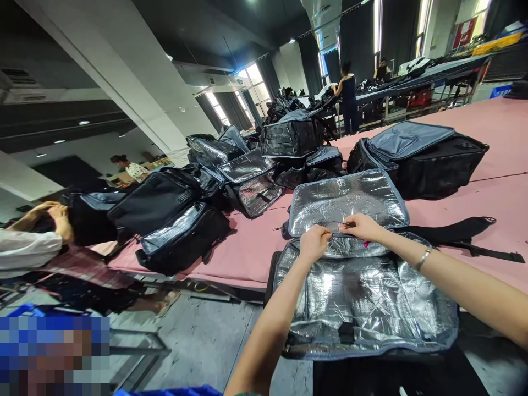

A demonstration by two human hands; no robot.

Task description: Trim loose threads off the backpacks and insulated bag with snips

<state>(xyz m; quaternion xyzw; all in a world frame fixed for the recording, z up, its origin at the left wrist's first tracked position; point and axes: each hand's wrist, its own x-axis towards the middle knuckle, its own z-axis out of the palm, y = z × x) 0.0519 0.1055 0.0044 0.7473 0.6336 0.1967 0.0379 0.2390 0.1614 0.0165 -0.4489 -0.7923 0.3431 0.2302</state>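
An insulated bag (371,291) with a crinkled silver lining and grey-blue edging lies open in front of me, its silver lid (346,201) laid back on the table. At the seam between lid and body, my left hand (315,243) is closed in a pinch on the bag's edging. Just to the right, my right hand (365,227) is closed around a small dark tool (349,224) whose tip points left toward the left hand; it resembles thread snips. A small magenta bit (366,244) shows beneath the right hand. Fingers hide part of the seam.
Several black bags with silver linings lie on the pink table (231,250), including a large bag (429,159) at right. A black strap (466,231) extends right. A co-worker's arm (61,220) handles a bag at left. Other people stand farther back.
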